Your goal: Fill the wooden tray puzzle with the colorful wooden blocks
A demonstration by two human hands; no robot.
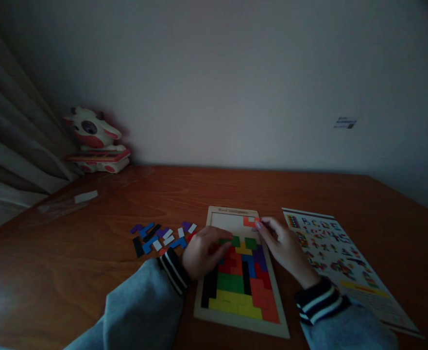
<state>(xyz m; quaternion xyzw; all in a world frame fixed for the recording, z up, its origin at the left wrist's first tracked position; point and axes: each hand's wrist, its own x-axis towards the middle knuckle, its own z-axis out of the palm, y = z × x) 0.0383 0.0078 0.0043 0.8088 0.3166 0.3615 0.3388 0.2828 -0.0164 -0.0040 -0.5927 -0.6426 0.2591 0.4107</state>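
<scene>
A wooden tray puzzle [202, 308] lies on the table in front of me, its lower part filled with coloured block pieces. My right hand [281, 243] is at the upper right of the tray, thumb and fingers closed on an orange puzzle piece [248, 221] inside the frame. Over the left side of the tray, my left hand [204, 250] is bent with thumb and index finger slightly apart, beside a green piece [236, 241]. Part of that green piece is hidden by the fingers. Another green piece [250, 243] sits farther right, above a yellow piece [243, 250].
Loose pieces [157, 238] in blue, black, purple, white and red lie left of the tray. A printed pattern sheet [345, 262] is at the right. A cow-shaped toy [97, 141] stands at the back left by a curtain [13, 131]. A white strip [86, 197] lies nearby.
</scene>
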